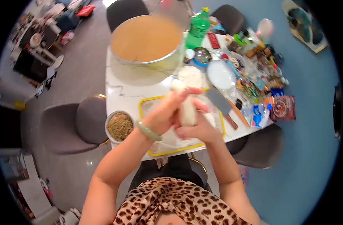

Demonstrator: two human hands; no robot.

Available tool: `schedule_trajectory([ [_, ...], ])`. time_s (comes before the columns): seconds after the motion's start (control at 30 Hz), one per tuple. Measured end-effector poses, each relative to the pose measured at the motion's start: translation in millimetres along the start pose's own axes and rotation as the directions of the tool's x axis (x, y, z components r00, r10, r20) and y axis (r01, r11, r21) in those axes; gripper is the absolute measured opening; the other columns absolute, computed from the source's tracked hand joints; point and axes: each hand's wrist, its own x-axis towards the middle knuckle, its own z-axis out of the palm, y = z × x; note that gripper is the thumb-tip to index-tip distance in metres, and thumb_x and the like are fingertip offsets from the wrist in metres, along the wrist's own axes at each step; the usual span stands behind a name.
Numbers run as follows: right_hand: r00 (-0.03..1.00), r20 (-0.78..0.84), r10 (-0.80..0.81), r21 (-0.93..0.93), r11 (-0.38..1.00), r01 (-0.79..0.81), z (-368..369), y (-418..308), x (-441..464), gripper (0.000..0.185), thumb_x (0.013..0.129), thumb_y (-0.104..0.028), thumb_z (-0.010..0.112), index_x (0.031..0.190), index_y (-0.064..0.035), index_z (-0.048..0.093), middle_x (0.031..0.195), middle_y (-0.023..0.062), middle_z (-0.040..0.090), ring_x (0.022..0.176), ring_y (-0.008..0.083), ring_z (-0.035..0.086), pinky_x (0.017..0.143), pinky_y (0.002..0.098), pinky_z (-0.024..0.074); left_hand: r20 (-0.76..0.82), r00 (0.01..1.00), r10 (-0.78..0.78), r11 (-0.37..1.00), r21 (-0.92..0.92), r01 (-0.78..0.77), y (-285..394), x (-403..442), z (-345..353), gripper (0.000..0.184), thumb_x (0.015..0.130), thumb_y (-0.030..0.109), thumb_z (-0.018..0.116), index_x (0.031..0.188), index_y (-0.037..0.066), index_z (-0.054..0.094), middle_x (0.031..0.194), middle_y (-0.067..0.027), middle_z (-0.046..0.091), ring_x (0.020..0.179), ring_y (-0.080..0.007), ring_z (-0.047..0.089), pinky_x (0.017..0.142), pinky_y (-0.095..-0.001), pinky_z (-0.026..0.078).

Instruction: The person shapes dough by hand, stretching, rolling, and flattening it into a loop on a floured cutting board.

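Note:
Between my two hands is a long roll of white dough [188, 113], raised above a yellow-edged board [144, 112]. My left hand [170, 108], with a pale green bangle on its wrist, wraps around the dough from the left. From the right, my right hand [197, 129] closes round its lower part. Some blur covers the fingers and the dough's far end. A bowl of chopped filling [120, 126] stands left of the board. Beyond my hands sits a container of white flour [191, 77]. To the right lies a cleaver [219, 101] with a brown handle.
A large round pan [147, 39] takes up the table's far left. Behind the flour stand a green bottle [197, 28] and a glass bowl [202, 55]. A white plate [221, 75], a rolling pin [239, 113] and crowded jars and packets [254, 71] fill the right side.

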Motion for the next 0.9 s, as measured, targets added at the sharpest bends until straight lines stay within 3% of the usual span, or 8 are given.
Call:
schedule_trajectory([
  [0.2, 0.982, -0.187, 0.034, -0.345, 0.933, -0.098, 15, 52, -9, 0.026, 0.076, -0.023, 0.072, 0.089, -0.0029, 0.061, 0.075, 0.0040, 0.062, 0.069, 0.0132, 0.059, 0.062, 0.0280, 0.0474, -0.248, 0.967, -0.062, 0.998, -0.047, 0.052, -1, -1, -6, 0.042, 0.096, 0.044, 0.039, 0.102, 0.005, 0.054, 0.045, 0.0059, 0.028, 0.035, -0.0056, 0.025, 0.044, -0.0237, 0.037],
  [0.33, 0.942, -0.235, -0.240, -0.438, 0.891, 0.117, 19, 55, -2, 0.025, 0.079, -0.019, 0.068, 0.093, -0.0008, 0.061, 0.081, 0.0075, 0.064, 0.071, 0.0158, 0.060, 0.066, 0.0300, 0.0484, -0.290, 0.951, -0.110, 0.966, -0.255, 0.034, 6, 10, -5, 0.043, 0.094, 0.049, 0.042, 0.096, 0.006, 0.049, 0.042, 0.0059, 0.024, 0.033, -0.0069, 0.022, 0.040, -0.0237, 0.029],
  [0.43, 0.975, -0.221, 0.034, -0.261, 0.961, -0.093, 20, 4, 2, 0.025, 0.077, -0.019, 0.069, 0.092, -0.0008, 0.060, 0.084, 0.0065, 0.063, 0.069, 0.0147, 0.059, 0.062, 0.0282, 0.0481, -0.461, 0.885, -0.062, 0.936, -0.335, -0.109, 11, 12, 22, 0.074, 0.088, 0.061, 0.039, 0.126, -0.002, 0.041, 0.084, -0.0135, 0.064, 0.070, -0.0186, 0.062, 0.060, -0.0300, 0.052],
  [0.47, 0.972, -0.231, 0.036, -0.250, 0.963, -0.096, 18, -5, 2, 0.025, 0.077, -0.019, 0.069, 0.092, -0.0008, 0.060, 0.084, 0.0065, 0.063, 0.069, 0.0147, 0.059, 0.062, 0.0282, 0.0481, -0.132, 0.990, 0.040, 0.966, -0.249, -0.072, -1, 6, -9, 0.086, 0.086, 0.064, 0.041, 0.134, -0.006, 0.030, 0.116, -0.0228, 0.057, 0.107, -0.0287, 0.056, 0.087, -0.0386, 0.049],
  [0.57, 0.995, 0.026, -0.099, -0.031, 0.994, 0.100, 15, -6, 7, 0.026, 0.076, -0.020, 0.070, 0.091, -0.0017, 0.059, 0.084, 0.0050, 0.061, 0.067, 0.0125, 0.058, 0.057, 0.0252, 0.0465, 0.108, 0.994, -0.020, 0.990, 0.139, 0.005, 11, -9, -16, 0.080, 0.087, 0.061, 0.041, 0.132, -0.004, 0.033, 0.103, -0.0182, 0.061, 0.101, -0.0267, 0.058, 0.089, -0.0371, 0.047],
  [0.67, 0.978, -0.143, 0.155, -0.175, 0.968, -0.179, 16, 32, 1, 0.031, 0.075, -0.024, 0.073, 0.095, -0.0060, 0.059, 0.078, -0.0003, 0.058, 0.069, 0.0069, 0.055, 0.059, 0.0248, 0.0462, -0.124, 0.990, 0.072, 0.982, 0.181, -0.049, 3, -9, -15, 0.054, 0.093, 0.052, 0.039, 0.110, 0.002, 0.049, 0.062, -0.0022, 0.047, 0.052, -0.0119, 0.047, 0.053, -0.0241, 0.043],
  [0.7, 0.959, -0.204, -0.198, -0.361, 0.925, 0.114, 16, 70, 2, 0.031, 0.076, -0.024, 0.073, 0.096, -0.0049, 0.060, 0.079, 0.0006, 0.060, 0.070, 0.0073, 0.055, 0.064, 0.0252, 0.0460, -0.130, 0.990, 0.061, 0.982, 0.185, -0.036, 1, -8, -17, 0.047, 0.095, 0.049, 0.038, 0.100, 0.005, 0.052, 0.050, 0.0032, 0.036, 0.038, -0.0075, 0.036, 0.042, -0.0213, 0.036],
  [0.9, 0.975, -0.196, -0.107, -0.395, 0.919, 0.021, 18, 55, -3, 0.031, 0.080, -0.023, 0.069, 0.101, -0.0013, 0.061, 0.086, 0.0099, 0.064, 0.077, 0.0141, 0.059, 0.073, 0.0282, 0.0475, -0.012, 0.994, -0.112, 0.947, -0.305, 0.103, 1, 6, -27, 0.055, 0.092, 0.054, 0.039, 0.106, 0.003, 0.053, 0.051, 0.0007, 0.044, 0.040, -0.0088, 0.038, 0.045, -0.0239, 0.038],
])
